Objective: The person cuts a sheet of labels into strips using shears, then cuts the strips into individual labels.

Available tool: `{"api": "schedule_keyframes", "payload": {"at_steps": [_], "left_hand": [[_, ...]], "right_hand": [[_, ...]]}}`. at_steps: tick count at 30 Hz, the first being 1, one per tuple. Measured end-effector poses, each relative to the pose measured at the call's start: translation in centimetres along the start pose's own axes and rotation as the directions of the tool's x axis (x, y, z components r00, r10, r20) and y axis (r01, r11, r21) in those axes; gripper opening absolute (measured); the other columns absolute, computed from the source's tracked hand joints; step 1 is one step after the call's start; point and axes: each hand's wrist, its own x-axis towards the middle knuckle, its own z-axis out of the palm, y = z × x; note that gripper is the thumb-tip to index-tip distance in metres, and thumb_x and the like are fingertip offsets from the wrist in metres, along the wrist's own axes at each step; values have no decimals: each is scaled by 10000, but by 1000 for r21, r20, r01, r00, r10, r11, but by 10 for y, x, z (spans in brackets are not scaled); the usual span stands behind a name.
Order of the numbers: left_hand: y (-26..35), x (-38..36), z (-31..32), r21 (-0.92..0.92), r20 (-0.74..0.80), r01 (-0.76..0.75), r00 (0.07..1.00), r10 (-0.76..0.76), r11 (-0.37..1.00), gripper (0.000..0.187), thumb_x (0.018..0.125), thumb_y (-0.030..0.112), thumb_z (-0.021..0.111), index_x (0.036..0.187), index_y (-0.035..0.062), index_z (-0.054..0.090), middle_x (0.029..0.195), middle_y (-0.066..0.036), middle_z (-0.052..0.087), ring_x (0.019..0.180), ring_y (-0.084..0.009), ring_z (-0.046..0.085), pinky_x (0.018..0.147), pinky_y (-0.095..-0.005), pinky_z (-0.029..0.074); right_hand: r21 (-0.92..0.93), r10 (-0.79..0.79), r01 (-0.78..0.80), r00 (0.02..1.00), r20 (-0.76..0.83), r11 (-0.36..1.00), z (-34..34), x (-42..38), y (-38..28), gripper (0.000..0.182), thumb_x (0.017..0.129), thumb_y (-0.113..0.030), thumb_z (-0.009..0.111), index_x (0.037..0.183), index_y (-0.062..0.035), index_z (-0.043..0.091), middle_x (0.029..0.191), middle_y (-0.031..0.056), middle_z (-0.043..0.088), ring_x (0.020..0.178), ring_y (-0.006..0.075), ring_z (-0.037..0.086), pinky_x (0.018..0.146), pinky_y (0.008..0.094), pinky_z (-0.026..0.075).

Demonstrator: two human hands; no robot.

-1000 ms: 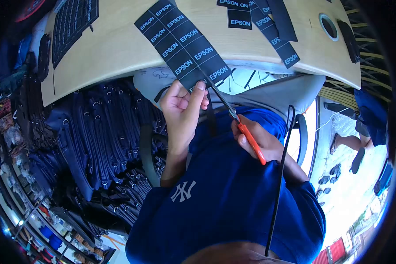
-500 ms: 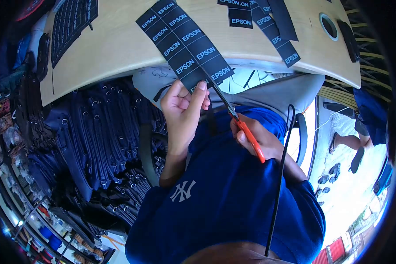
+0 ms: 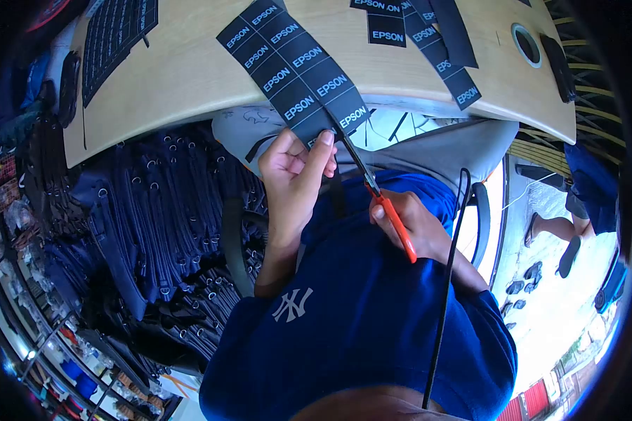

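A black strip printed with EPSON labels in two columns (image 3: 291,59) slants over the table's front edge. Its lower end is pinched between the thumb and fingers of my left hand (image 3: 298,165). Red-handled scissors (image 3: 398,228) are gripped in my right hand (image 3: 418,224). Their blades point up and to the left and lie in the strip's lower part, between the two columns, just right of my left thumb. The blade tips are hidden by the strip.
On the wooden table (image 3: 182,63) lie a large label sheet (image 3: 116,45) and smaller label pieces (image 3: 387,29). Dark straps with metal rings (image 3: 168,210) hang at the left. A person's leg (image 3: 555,228) shows at the right.
The scissors' handles have come closer together, and my right hand has shifted slightly. My left hand and the strip's lower end have moved a little to the right.
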Motion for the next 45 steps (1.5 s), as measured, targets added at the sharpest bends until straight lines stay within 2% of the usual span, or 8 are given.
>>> {"api": "schedule_keyframes", "payload": {"at_steps": [8,14,18,20,25,37,40,45], "left_hand": [[9,5,6,106,-39,39,999,-35,994,152,861,134,623,883,-11,585,707,-47,614,563,-65,560,509,-188,449],[-5,23,1,102,-163,-82,982,98,991,201,886,223,600,851,26,616,558,75,456,479,28,389,386,-148,369],[-1,19,4,132,-182,-57,980,81,990,169,905,174,567,907,15,621,630,38,546,480,4,404,408,-152,314],[0,17,5,161,-197,-50,977,82,986,185,877,205,612,836,24,618,534,85,423,461,27,372,372,-139,351],[5,10,8,248,-150,-48,985,87,968,189,881,197,604,847,12,619,540,76,450,461,25,389,373,-146,359],[10,11,6,276,-122,-53,988,90,960,191,881,188,602,814,9,614,532,65,462,460,20,422,383,-150,380],[8,12,7,258,-144,-17,988,56,966,189,891,179,591,818,6,612,549,70,462,479,25,396,402,-144,328],[-3,25,2,107,-134,-179,972,192,978,179,911,150,560,811,9,604,593,84,461,523,23,326,458,-176,209]], "right_hand": [[13,91,-91,996,18,996,-5,1,-8,355,909,-254,528,689,21,483,547,119,430,475,220,408,481,365,331],[-23,-27,27,1000,-4,999,-3,1,1,352,906,-278,527,715,14,488,557,112,430,484,221,409,494,369,338],[-28,-82,82,997,8,996,-1,2,9,371,899,-336,518,789,15,472,620,139,437,525,250,418,525,377,347],[-22,-93,94,995,27,995,-1,3,10,386,897,-357,513,813,16,464,639,147,438,538,261,419,534,380,349],[-3,-156,156,988,10,988,-2,8,8,423,894,-400,505,837,16,455,628,147,435,535,284,416,531,385,349],[23,7,-7,1000,-5,1000,1,8,-1,354,910,-283,533,725,17,493,565,129,442,488,245,428,494,373,345],[8,21,-21,1000,-17,1000,-1,8,-3,360,911,-282,532,714,18,501,560,124,440,482,236,427,488,371,345],[-4,-3,3,1000,2,1000,-3,6,3,363,909,-300,529,726,12,496,570,119,448,488,230,432,497,369,351]]}}
